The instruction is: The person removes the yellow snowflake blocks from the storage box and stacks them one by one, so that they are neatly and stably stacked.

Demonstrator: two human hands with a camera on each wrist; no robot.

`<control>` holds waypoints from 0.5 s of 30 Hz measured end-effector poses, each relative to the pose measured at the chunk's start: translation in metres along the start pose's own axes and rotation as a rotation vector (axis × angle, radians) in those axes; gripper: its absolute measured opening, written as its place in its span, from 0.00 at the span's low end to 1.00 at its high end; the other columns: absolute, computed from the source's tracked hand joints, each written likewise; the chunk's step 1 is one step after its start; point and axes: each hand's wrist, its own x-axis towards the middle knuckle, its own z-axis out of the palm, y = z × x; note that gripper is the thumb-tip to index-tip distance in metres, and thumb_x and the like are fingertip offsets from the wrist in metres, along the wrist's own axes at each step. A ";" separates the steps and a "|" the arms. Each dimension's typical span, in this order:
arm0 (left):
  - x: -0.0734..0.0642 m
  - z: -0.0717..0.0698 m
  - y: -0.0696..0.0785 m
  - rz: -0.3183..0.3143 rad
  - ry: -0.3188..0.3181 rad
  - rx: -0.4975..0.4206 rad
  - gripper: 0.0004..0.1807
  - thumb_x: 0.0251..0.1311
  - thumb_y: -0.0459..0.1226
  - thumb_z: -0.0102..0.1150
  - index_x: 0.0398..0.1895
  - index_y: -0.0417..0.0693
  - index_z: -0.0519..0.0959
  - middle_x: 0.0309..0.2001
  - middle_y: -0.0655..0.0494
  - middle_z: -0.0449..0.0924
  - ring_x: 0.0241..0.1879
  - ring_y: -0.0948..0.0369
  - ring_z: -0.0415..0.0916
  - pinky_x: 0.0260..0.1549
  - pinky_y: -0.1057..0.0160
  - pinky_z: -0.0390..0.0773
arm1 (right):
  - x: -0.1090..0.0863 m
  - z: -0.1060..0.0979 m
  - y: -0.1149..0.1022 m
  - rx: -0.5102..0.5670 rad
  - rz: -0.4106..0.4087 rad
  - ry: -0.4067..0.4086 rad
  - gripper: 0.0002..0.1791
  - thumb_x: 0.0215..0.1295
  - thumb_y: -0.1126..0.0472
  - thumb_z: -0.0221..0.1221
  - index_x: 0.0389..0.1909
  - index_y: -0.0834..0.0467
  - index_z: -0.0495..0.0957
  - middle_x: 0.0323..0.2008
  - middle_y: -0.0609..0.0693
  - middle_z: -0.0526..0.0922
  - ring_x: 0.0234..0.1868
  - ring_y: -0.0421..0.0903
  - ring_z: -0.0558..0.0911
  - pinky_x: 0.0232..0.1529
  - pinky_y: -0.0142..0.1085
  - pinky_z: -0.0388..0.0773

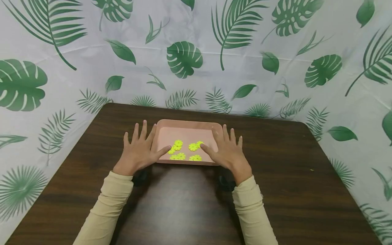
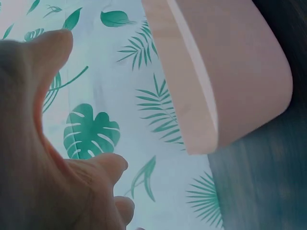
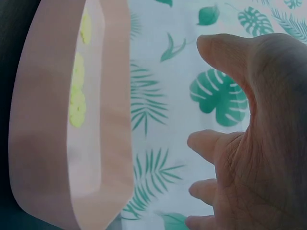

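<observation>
A shallow pink tray [image 1: 183, 124] with rounded corners sits on the dark table in the head view. Several flat yellow flower-shaped pieces [image 1: 178, 143] lie in it, some overlapping, in small groups left and right. My left hand [image 1: 137, 149] is spread over the tray's left end, its thumb reaching in above the pieces. On the other side my right hand [image 1: 227, 149] is spread likewise over the right end, thumb pointing inward. Both wrist views show the palms raised apart from the tray wall [image 2: 254, 72], with nothing held. Yellow pieces [image 3: 77, 103] show past the rim in the right wrist view.
The brown wooden table [image 1: 281, 177] extends around the tray. Behind and beside it hangs a white cloth [image 1: 199, 30] printed with green leaves. A tiny yellowish speck [image 1: 311, 169] lies on the table at the right.
</observation>
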 end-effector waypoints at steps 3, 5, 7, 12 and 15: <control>0.001 0.001 -0.001 0.000 0.005 -0.009 0.55 0.66 0.72 0.45 0.85 0.47 0.47 0.82 0.34 0.36 0.80 0.33 0.33 0.69 0.22 0.35 | 0.000 0.000 0.000 -0.001 -0.002 -0.004 0.52 0.71 0.25 0.46 0.85 0.48 0.43 0.83 0.59 0.32 0.81 0.68 0.34 0.72 0.72 0.27; 0.002 0.001 -0.002 0.000 0.007 -0.015 0.55 0.66 0.71 0.46 0.85 0.47 0.48 0.82 0.35 0.36 0.80 0.34 0.33 0.69 0.23 0.34 | 0.001 -0.001 0.000 0.003 -0.006 -0.008 0.51 0.71 0.25 0.45 0.85 0.48 0.43 0.83 0.58 0.32 0.81 0.67 0.33 0.73 0.71 0.27; 0.004 0.002 -0.004 -0.001 0.003 -0.014 0.55 0.66 0.71 0.46 0.85 0.46 0.48 0.82 0.35 0.36 0.80 0.34 0.34 0.69 0.23 0.35 | 0.002 -0.001 0.000 0.001 -0.007 -0.013 0.51 0.71 0.25 0.45 0.85 0.47 0.43 0.83 0.57 0.31 0.81 0.66 0.33 0.73 0.71 0.27; 0.006 0.004 -0.010 0.010 -0.051 -0.057 0.55 0.68 0.70 0.44 0.85 0.45 0.46 0.82 0.35 0.38 0.80 0.35 0.35 0.70 0.24 0.33 | 0.005 0.000 0.001 0.031 -0.043 -0.005 0.52 0.71 0.26 0.46 0.85 0.49 0.43 0.83 0.58 0.33 0.82 0.65 0.34 0.74 0.69 0.29; 0.006 0.010 -0.020 0.036 -0.120 -0.164 0.53 0.72 0.66 0.44 0.85 0.42 0.43 0.82 0.37 0.42 0.80 0.38 0.40 0.71 0.26 0.36 | 0.007 0.003 0.004 0.109 -0.103 0.022 0.50 0.73 0.29 0.50 0.85 0.51 0.45 0.84 0.58 0.40 0.82 0.62 0.40 0.76 0.67 0.38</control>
